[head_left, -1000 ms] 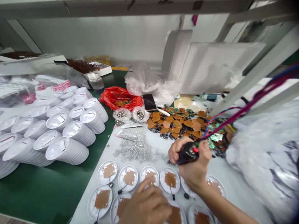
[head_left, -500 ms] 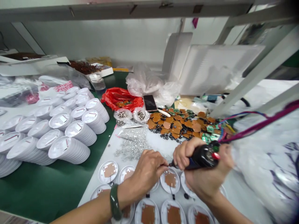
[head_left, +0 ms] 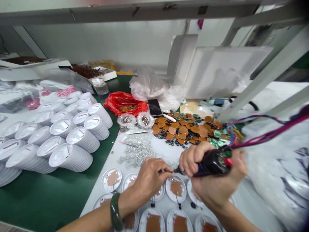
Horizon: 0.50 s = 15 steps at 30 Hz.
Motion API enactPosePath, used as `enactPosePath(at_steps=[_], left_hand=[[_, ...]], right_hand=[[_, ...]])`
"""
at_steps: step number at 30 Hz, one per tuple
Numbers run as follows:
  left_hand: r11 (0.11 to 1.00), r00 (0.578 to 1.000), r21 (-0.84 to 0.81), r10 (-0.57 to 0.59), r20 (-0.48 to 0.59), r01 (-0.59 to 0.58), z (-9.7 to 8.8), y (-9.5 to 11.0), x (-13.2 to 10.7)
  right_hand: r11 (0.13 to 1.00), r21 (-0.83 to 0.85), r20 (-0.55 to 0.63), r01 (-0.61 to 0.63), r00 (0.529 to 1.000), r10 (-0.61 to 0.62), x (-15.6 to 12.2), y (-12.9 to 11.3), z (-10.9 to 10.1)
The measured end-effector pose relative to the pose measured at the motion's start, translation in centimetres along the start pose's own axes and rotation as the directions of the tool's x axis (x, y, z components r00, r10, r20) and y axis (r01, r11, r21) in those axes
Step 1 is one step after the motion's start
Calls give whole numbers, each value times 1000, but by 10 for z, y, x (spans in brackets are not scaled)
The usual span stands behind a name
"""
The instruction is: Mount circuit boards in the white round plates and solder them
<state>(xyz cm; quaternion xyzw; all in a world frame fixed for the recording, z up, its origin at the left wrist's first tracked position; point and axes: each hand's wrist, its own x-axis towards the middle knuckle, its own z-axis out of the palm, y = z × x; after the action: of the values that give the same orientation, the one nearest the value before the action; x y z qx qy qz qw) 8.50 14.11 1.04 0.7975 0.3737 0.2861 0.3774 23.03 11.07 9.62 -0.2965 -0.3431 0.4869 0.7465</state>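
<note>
White plastic discs, each carrying a brown pad, line the near edge of the worktop. What's the action up there?

Right hand wrapped firmly round a black powered hand tool, its metal tip pointing left, coloured wires trailing off to the right!

And the left hand?

Closed to a narrow pinch, fingertips right at that tip, just above a disc. Whatever they hold is too small to tell.

How much is laid out?

Two rows of padded discs here. Stacks of white discs stand toward the left edge, with a heap of brown pads and tiny silver parts toward the far edge.
</note>
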Motion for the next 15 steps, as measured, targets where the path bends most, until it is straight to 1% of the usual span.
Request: enactPosePath(at_steps=[4, 8, 12, 15], left_hand=[[990, 997, -122, -72, -9, 70, -2, 11, -3], [968, 991, -216, -133, -6, 129, -5, 21, -7], [935, 983, -305, -182, 20, 180, -5, 28, -10], [914, 980, -354, -193, 47, 197, -3, 30, -11]], right_hand=[[1000, 24, 26, -18, 1000, 17, -6, -8, 1], [1000, 14, 50, 1, 999, -2, -13, -19, 1], [1000, 14, 50, -1, 999, 0, -17, -25, 1], [1000, 20, 56, -20, 998, 19, -20, -25, 1]])
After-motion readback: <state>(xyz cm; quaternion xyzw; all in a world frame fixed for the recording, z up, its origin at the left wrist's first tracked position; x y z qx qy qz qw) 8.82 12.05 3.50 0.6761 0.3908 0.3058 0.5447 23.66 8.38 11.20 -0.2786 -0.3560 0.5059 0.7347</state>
